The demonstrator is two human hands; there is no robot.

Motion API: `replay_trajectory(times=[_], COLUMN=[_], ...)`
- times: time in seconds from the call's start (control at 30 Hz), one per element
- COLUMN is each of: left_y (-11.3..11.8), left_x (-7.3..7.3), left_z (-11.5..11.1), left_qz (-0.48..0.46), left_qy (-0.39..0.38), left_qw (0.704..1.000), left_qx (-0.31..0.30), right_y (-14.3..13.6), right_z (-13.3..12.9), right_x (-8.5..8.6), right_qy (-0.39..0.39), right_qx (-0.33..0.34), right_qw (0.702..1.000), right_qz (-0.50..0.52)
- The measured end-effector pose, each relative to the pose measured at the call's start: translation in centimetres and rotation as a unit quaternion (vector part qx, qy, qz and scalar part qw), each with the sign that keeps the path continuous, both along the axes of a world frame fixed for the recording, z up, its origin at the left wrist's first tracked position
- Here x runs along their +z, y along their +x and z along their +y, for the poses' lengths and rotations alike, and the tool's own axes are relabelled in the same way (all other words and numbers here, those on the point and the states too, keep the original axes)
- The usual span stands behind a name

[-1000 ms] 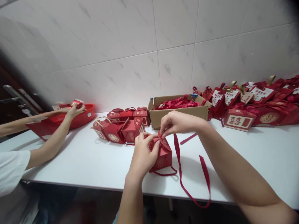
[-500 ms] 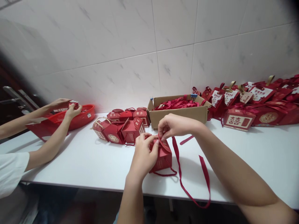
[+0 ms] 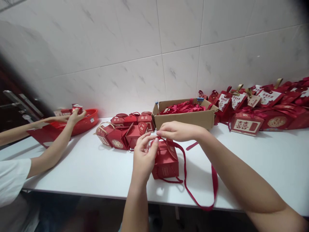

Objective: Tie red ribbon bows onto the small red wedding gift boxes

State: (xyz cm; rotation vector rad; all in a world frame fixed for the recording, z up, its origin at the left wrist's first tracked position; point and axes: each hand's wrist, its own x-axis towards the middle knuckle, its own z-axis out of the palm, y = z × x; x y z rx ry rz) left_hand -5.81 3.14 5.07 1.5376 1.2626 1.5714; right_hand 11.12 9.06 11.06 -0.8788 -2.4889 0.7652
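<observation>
A small red gift box (image 3: 166,161) stands near the table's front edge, its top flaps folded in and a twisted red cord handle (image 3: 172,180) hanging down its front. Above its top, a dark red ribbon (image 3: 185,161) runs from between my hands, loops down to the right and dips over the table edge. My left hand (image 3: 144,154), at the box's upper left, pinches the ribbon between thumb and fingers. Coming from the right, my right hand (image 3: 180,131) is closed on the ribbon just above the flaps; its fingertips partly hide the grip.
Several red boxes (image 3: 118,141) stand left of mine. Behind is a cardboard box (image 3: 185,120) of red ribbons; many finished gift boxes (image 3: 248,124) line the right. A ribbon strip (image 3: 191,146) lies on the white table (image 3: 103,170). At left, another person's hands (image 3: 77,116) work over a red basin (image 3: 94,121).
My hands have shifted from the box's top flap to the ribbon, which is now drawn up over the box. The ribbon's loose end has moved behind my right forearm. The other person's hands have moved slightly.
</observation>
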Motion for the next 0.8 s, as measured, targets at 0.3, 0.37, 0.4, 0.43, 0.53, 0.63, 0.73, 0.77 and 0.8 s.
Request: replay_trajectory(times=[0.3, 0.37, 0.4, 0.43, 0.53, 0.63, 0.73, 0.77, 0.8], left_y=[-0.7, -1.2, -1.5, -1.7, -2.3, -2.4, -2.5, -2.6, -2.7], left_x=[1.5, 1.6, 1.6, 1.6, 1.6, 1.5, 1.7, 1.7, 1.8], left_z=[-1.0, -1.1, -1.3, -1.4, -2.1, -2.5, -2.5, -2.4, -2.3], left_qz=[-0.181, -0.103, -0.046, 0.015, 0.173, 0.251, 0.263, 0.258, 0.248], left_qy=[0.030, 0.019, 0.002, -0.022, -0.099, -0.121, -0.112, -0.108, -0.105], left_qw=[0.983, 0.995, 0.999, 1.000, 0.980, 0.960, 0.958, 0.960, 0.963], left_qx=[-0.019, -0.004, 0.001, 0.001, -0.023, -0.033, -0.003, 0.008, 0.017], right_y=[-0.2, -0.1, 0.0, 0.1, 0.9, 1.9, 2.3, 2.2, 2.1], right_z=[-1.1, -1.6, -2.0, -2.4, -4.1, -5.5, -6.1, -6.0, -5.9], right_x=[1.0, 1.3, 1.5, 1.7, 2.6, 3.3, 3.8, 3.8, 3.7], right_qy=[-0.057, -0.063, -0.063, -0.056, 0.009, 0.067, 0.089, 0.089, 0.085], right_qx=[0.080, 0.069, 0.057, 0.041, -0.027, -0.083, -0.098, -0.096, -0.096], right_qw=[0.982, 0.968, 0.956, 0.943, 0.903, 0.873, 0.848, 0.844, 0.844], right_qz=[0.159, 0.233, 0.279, 0.325, 0.429, 0.477, 0.513, 0.521, 0.521])
